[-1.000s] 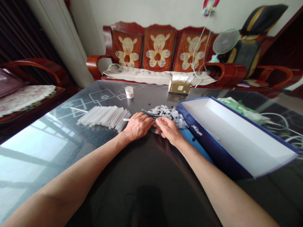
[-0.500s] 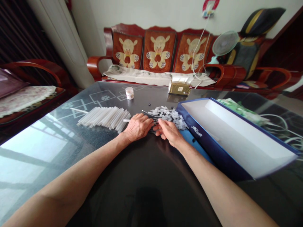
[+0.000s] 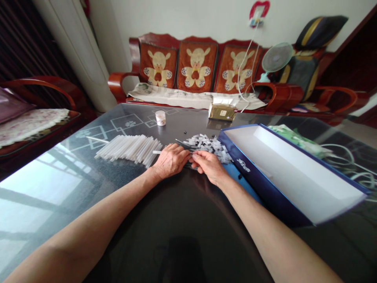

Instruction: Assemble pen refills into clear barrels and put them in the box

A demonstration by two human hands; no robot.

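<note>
A white tube (image 3: 157, 152) is held in the left hand (image 3: 171, 161), its fingers closed around it and one end left projecting past the knuckles. The right hand (image 3: 208, 166) is brought up beside the left; its thumb and forefinger are drawn close, but whether anything is pinched between them cannot be told. Thin dark strips (image 3: 183, 143) are seen just beyond the hands.

The work appears to be partway along: many pale tubes (image 3: 126, 148) are laid side by side on the table (image 3: 147, 220) to the left, and a heap of short white and black pieces (image 3: 207, 143) is gathered to the right. Which pile is finished and which is left cannot be judged.

Beside the heap, a blue box (image 3: 244, 157) is set open, its white interior exposed. Farther back, a tissue box (image 3: 222, 112) is placed with tissue pulled up through its top, and a small cup (image 3: 160, 118) is stood upright, its contents hidden.
</note>
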